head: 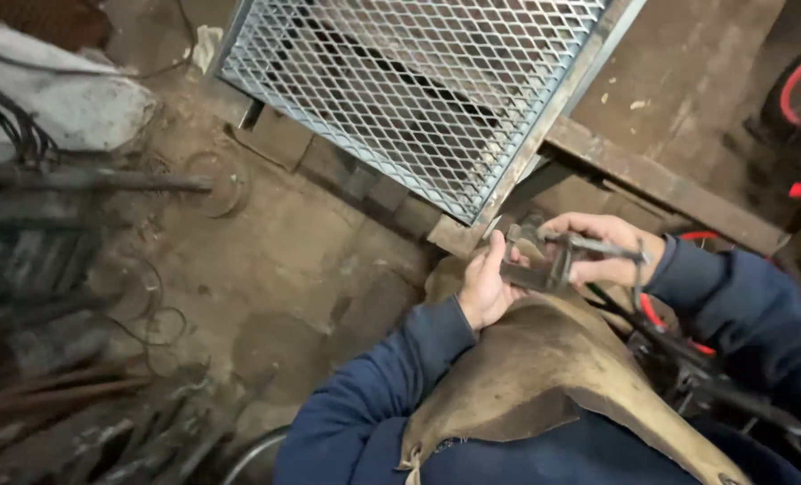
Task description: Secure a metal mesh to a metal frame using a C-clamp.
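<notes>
Draped over my lap, nearest the lens, lies a tan leather apron [544, 368]. Just above it, my left hand [486, 286] and right hand [602, 247] both grasp a metal clamp [544, 260], beside the lower corner of a mesh-filled steel frame [418, 90]. Red hoses [800, 99] lie right.

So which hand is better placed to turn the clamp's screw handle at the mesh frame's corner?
Probably the right hand: it already grips the handle end of the metal clamp. The left hand steadies the clamp's body from below, just under the corner of the mesh frame.
</notes>
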